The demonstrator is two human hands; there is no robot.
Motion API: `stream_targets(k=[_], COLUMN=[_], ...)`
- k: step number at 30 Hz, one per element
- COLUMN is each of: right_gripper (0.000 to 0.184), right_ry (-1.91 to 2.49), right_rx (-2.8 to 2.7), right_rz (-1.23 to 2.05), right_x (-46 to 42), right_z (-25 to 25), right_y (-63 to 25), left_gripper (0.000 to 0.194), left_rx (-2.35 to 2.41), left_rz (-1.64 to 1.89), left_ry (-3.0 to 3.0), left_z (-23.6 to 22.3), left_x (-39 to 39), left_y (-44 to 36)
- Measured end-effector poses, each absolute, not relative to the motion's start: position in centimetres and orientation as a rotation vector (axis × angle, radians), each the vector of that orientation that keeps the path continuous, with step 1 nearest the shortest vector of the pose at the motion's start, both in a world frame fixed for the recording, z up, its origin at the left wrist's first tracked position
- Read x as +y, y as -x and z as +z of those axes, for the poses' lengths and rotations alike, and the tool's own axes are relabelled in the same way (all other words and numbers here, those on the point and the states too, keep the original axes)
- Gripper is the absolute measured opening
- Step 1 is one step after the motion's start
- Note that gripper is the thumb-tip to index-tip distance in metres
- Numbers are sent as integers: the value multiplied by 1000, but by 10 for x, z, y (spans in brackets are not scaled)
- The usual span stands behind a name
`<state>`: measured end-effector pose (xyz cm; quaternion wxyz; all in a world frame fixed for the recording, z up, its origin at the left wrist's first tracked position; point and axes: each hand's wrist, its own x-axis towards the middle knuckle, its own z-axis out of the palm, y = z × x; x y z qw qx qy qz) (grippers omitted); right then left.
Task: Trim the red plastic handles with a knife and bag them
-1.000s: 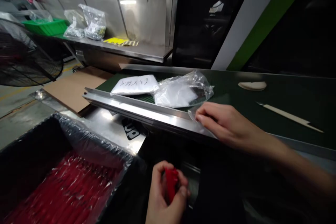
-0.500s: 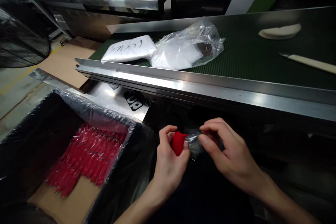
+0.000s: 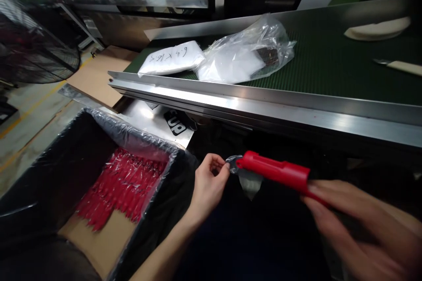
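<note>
My right hand [image 3: 349, 224] grips the far end of a long red plastic handle [image 3: 275, 170], which lies almost level below the conveyor's steel rail [image 3: 263, 105]. My left hand [image 3: 209, 182] pinches the mouth of a small clear plastic sleeve [image 3: 245, 175] at the handle's left tip. The sleeve hangs loose under that tip. The right hand is blurred by motion.
A box lined with clear plastic [image 3: 99, 175] at lower left holds several bagged red handles [image 3: 121, 184] over cardboard. On the green belt [image 3: 329, 70] lie a white packet with writing [image 3: 171, 58], a clear bag of white sleeves [image 3: 244, 55] and a knife [image 3: 398, 66]. A fan [image 3: 29, 39] stands at left.
The red handle has passed from my left hand to my right and now lies stretched out to the right. My left hand has taken the sleeve's mouth. The view shifted slightly.
</note>
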<state>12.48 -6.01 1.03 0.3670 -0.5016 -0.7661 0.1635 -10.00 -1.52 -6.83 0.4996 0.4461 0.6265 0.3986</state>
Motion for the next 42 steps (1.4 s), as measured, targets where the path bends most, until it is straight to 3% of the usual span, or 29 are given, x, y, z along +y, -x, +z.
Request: stream_targets(k=[6,15,21,24,28,31,34,37,41,42], right_gripper=[48,34,25,16,15,17,33,41,43,40], right_ry=[1064,870,1176,1445,1467,1399,1144,875,738,768], right_rx=[-2295,-2620,-1983,-1530,-1070,-1459,-2072,-2426,-2389,-2294], right_rz=[284,253,342,605,1009,920,675,716,870,857], right_x=[-60,-49,-63,-75,-84,-74,-55,-40,-41,-44], right_z=[-16,-20,-37,-47,-55,-57,-55,-49,-58,-67], right_y=[-115,-113,-83,-60,-46,-55,-73,-85,-84,-85], left_gripper=[12,9,8,7,9,9,10,9,7,15], left_rx=[1410,1346,1394,1442,1466,1388,1331,1307,1215,1195], left_rz=[971,1015,1144,1207,1255,1268,1264,1197,1153,1152], left_ry=[-1031,-1237,-1307,-1302,-1289,-1345,-1419,-1517,-1873,-1943], left_z=[-67,-70,-70,-73,-75,-72,-63,-51,-36,-34], left_x=[-22,-31,-50,-58,-66,-69,-68,-64,-65,-68], left_y=[96,101,97,94,88,89,96,109,130,135])
